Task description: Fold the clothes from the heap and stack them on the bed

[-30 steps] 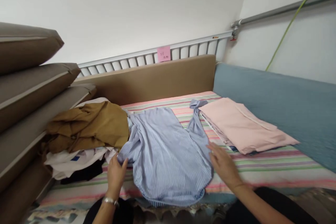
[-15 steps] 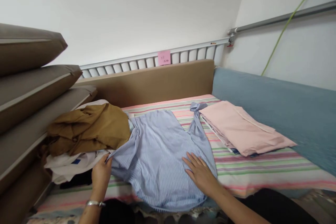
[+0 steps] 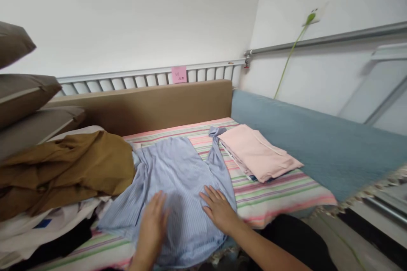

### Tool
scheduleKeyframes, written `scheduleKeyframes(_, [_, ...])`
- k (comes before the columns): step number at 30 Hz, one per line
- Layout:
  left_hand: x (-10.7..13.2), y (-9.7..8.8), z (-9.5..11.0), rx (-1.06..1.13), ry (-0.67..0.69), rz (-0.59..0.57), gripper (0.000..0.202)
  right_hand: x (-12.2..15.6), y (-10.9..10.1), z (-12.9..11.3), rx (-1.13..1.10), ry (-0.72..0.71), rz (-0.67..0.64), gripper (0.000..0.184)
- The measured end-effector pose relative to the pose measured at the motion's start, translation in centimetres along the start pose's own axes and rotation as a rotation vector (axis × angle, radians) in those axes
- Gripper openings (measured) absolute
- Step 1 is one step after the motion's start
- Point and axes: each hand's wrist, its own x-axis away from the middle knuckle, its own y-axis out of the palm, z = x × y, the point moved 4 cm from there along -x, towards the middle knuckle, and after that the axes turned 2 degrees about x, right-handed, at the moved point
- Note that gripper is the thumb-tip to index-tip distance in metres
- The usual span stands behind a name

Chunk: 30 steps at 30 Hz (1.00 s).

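A blue-and-white striped shirt (image 3: 178,178) lies spread out on the striped bed cover, one sleeve reaching left and the other twisted along its right side. My right hand (image 3: 219,209) rests on the right part of the shirt, fingers apart. Over the left part is my left hand (image 3: 154,220), slightly blurred, its fingers stretched out and nothing in them; whether it touches the fabric I cannot tell. Right of the shirt sits a stack of folded clothes with a pink garment (image 3: 257,150) on top.
On the left a heap of clothes holds a mustard-brown garment (image 3: 73,169) and a white one. Brown cushions (image 3: 28,93) are piled behind it. A brown backrest (image 3: 159,103) and a blue backrest (image 3: 302,127) border the striped cover (image 3: 286,190). A pink note (image 3: 179,75) hangs on the radiator.
My left hand has let go of the left sleeve and moved right, over the shirt body. The sleeve now lies flatter. My right hand stays on the shirt; the view has turned right.
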Motion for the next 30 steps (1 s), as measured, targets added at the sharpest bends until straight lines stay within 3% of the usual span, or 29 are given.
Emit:
scheduleKeyframes(2, [-0.2, 3.6, 3.9, 0.016, 0.082, -0.116, 0.044, 0.0, -0.2, -0.1, -0.016, 0.013, -0.012, 0.047])
scheduleKeyframes(4, [-0.4, 5.9, 4.7, -0.052, 0.024, -0.194, 0.047, 0.0, -0.4, -0.2, -0.036, 0.028, -0.032, 0.047])
scheduleKeyframes(6, [-0.7, 6.5, 2.8, -0.157, -0.107, -0.229, 0.047, 0.0, -0.4, -0.3, -0.066, 0.047, -0.054, 0.048])
scheduleKeyframes(10, [-0.6, 5.4, -3.5, -0.267, -0.289, -0.249, 0.05, -0.2, -0.6, -0.3, -0.165, 0.072, -0.083, 0.05])
scheduleKeyframes(12, [-0.2, 4.9, -5.6, -0.258, -0.33, -0.251, 0.052, -0.7, -1.2, 0.2, -0.231, 0.06, -0.092, 0.049])
scheduleKeyframes(14, [0.2, 4.8, -6.4, -0.244, -0.341, -0.244, 0.052, -1.6, -2.3, 1.4, -0.319, 0.077, -0.024, 0.042])
scheduleKeyframes(18, [0.7, 5.1, -6.3, -0.252, -0.328, -0.208, 0.052, -4.3, -5.3, 5.6, -0.414, 0.264, 0.221, 0.036])
scheduleKeyframes(21, [0.7, 5.0, -6.1, -0.263, -0.319, -0.192, 0.052, -6.8, -6.0, 6.9, -0.4, 0.292, 0.223, 0.035])
scheduleKeyframes(23, [0.5, 4.7, -5.9, -0.278, -0.344, -0.207, 0.051, -8.3, -5.5, 5.9, -0.379, 0.224, 0.176, 0.036])
scheduleKeyframes(26, [-0.7, 4.2, -4.7, -0.337, -0.427, -0.27, 0.048, -9.8, -3.4, 2.7, -0.328, 0.075, 0.051, 0.039])
scheduleKeyframes(28, [-2.5, 4.4, -2.8, -0.317, -0.366, -0.305, 0.047, -10.3, -1.7, 0.4, -0.293, 0.004, -0.022, 0.04])
scheduleKeyframes(30, [-4.7, 5.3, -0.4, -0.208, -0.195, -0.323, 0.049, -10.9, -0.4, -1.2, -0.282, -0.058, -0.071, 0.039])
